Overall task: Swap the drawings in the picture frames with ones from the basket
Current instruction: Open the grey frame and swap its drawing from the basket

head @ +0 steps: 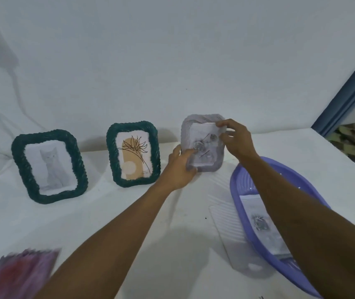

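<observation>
Two dark green woven frames stand on the white table: the left frame (49, 167) shows a grey cat drawing, the middle frame (133, 156) a brown flower drawing. Further right, a pale grey frame (202, 164) is held up off the table. My left hand (178, 167) grips its lower left edge, thumb on the front. My right hand (236, 138) pinches the top right corner of a rose drawing (203, 145) lying against that frame. The purple basket (237, 190) at the right holds another rose drawing (256, 221), partly hidden by my right forearm.
A clear ribbed plastic sheet (230, 231) lies flat between my arms, beside the basket. A blurred red and purple sheet (19, 275) sits at the bottom left corner. The wall stands close behind the frames. A blue door frame (344, 100) rises at the right.
</observation>
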A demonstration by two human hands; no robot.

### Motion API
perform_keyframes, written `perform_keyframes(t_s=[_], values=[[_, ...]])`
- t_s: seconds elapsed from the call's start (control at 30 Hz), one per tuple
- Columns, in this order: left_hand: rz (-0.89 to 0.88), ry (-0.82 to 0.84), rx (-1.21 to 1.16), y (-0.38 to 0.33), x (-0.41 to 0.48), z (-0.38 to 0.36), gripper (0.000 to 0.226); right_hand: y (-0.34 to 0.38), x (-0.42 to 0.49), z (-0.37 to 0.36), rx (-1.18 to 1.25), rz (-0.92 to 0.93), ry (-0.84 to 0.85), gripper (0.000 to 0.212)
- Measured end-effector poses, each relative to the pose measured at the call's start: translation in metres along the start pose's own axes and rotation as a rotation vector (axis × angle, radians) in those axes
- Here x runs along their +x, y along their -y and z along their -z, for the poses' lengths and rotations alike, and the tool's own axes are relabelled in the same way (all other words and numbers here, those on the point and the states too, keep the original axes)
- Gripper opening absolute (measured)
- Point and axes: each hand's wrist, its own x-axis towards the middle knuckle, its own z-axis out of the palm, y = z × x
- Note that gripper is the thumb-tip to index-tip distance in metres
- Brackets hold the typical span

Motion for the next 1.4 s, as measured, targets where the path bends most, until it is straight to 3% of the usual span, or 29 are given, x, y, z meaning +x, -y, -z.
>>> perform_keyframes(t_s=[0.13, 0.3, 0.47, 0.63, 0.7, 0.83, 1.03, 1.17, 1.3, 1.4], values=[[0.020, -0.152, -0.117, -0.003, 0.002, -0.001, 0.047, 0.005, -0.003, 0.007, 0.109, 0.010, 0.057, 0.043], [-0.072, -0.248, -0.092, 0.001, -0.026, 0.013, 0.052, 0.021, -0.019, 0.023, 0.312, 0.030, 0.183, 0.044], [-0.073, -0.151, -0.136, 0.016, -0.069, 0.032, 0.048, 0.041, -0.051, 0.020, 0.549, -0.044, 0.412, 0.037], [-0.127, -0.233, -0.025, 0.016, -0.129, 0.041, 0.051, 0.062, -0.093, -0.007, 0.602, -0.096, 0.422, 0.032], [-0.157, -0.125, -0.046, 0.002, -0.156, 0.044, 0.058, 0.072, -0.109, -0.018, 0.607, -0.104, 0.455, 0.028], [-0.140, 0.009, 0.226, -0.009, -0.191, 0.052, 0.069, 0.097, -0.138, -0.042, 0.573, -0.123, 0.555, 0.025], [-0.092, -0.057, 0.315, -0.015, -0.229, 0.067, 0.056, 0.125, -0.165, -0.057, 0.588, -0.149, 0.633, 0.026], [-0.074, -0.203, 0.146, -0.012, -0.244, 0.078, 0.044, 0.132, -0.175, -0.058, 0.576, -0.089, 0.618, 0.028], [0.011, -0.265, -0.337, 0.004, -0.259, 0.088, 0.043, 0.105, -0.188, -0.060, 0.281, 0.086, 0.545, 0.029], [0.098, -0.231, -0.636, 0.019, -0.267, 0.087, 0.046, 0.081, -0.204, -0.061, 0.245, 0.018, 0.588, 0.032]])
